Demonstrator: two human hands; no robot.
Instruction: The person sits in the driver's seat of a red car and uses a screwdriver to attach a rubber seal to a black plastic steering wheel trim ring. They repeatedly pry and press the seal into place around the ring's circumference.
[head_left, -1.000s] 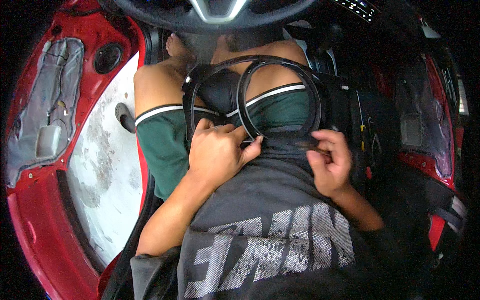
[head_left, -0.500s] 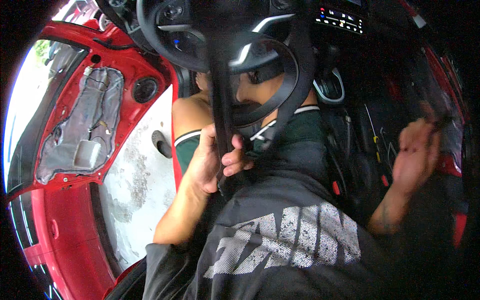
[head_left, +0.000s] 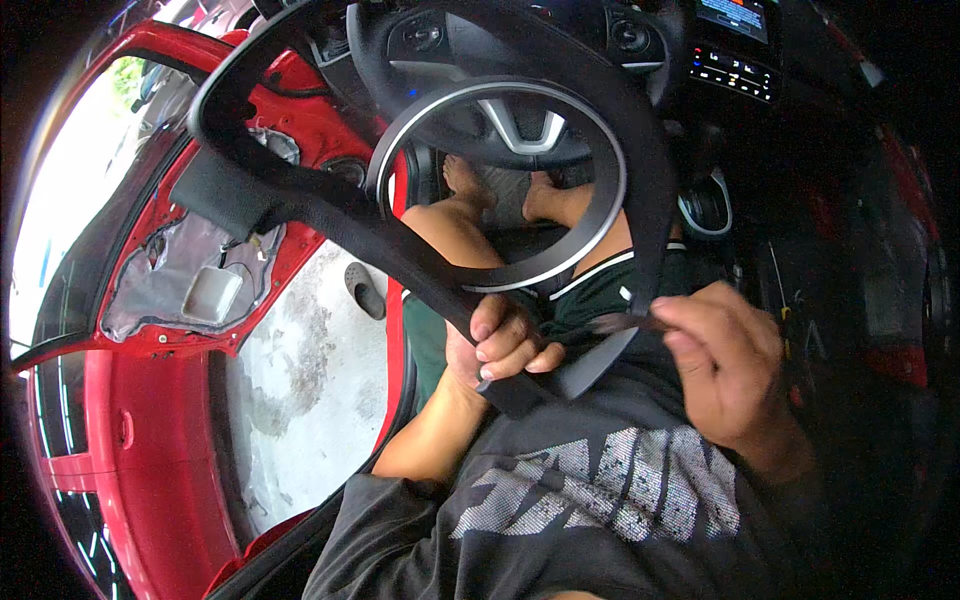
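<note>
A black car door trim frame point(head_left: 345, 222) with a silver-edged round ring point(head_left: 620, 180) lies tilted across my lap, in front of the steering wheel. My left hand point(head_left: 500, 343) is closed round its lower bar. The frame's long left arm reaches up toward the open door. My right hand point(head_left: 730, 360) is at the frame's lower right corner, pinching a thin dark thing point(head_left: 630, 323) between thumb and fingers. Its tip is at or just over the frame's edge; motion blur hides its kind and whether it touches.
The steering wheel point(head_left: 520, 60) and a lit screen point(head_left: 735, 20) are ahead. At left stands the red door point(head_left: 130, 300), its inner panel off, over a pale floor point(head_left: 300, 390) with a dark clog point(head_left: 364, 290). The gear lever point(head_left: 706, 205) is at right.
My right hand has come in from the far right to the frame's lower corner. My left hand has moved right, and the frame has turned from edge-on to show its ring and broad face.
</note>
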